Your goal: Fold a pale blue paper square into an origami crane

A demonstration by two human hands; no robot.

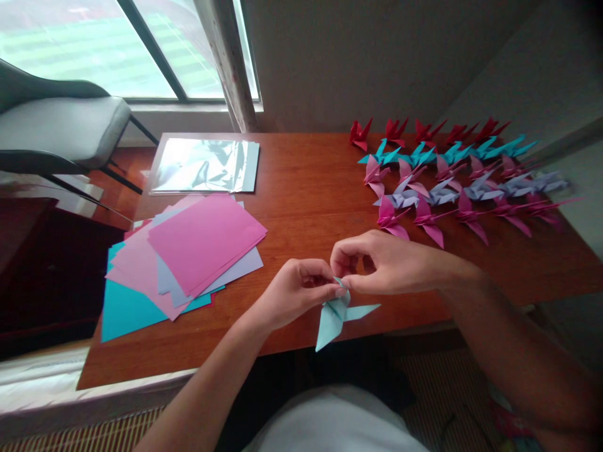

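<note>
A pale mint paper crane (333, 317) hangs between my hands at the near edge of the table. My left hand (296, 290) pinches its upper part between thumb and forefinger. From the right, the thumb and fingertips of my right hand (374, 263) close on a small pointed tip at the crane's top. One wing points down toward me, and a thin point sticks out to the right. My fingertips hide part of the upper folds.
Coloured paper sheets (207, 242) lie fanned at the left of the wooden table (301, 182). Behind them is a shiny plastic-wrapped pack (202, 166). Rows of folded cranes, such as a red crane (360, 134), stand at the back right. A chair (70, 125) is by the window.
</note>
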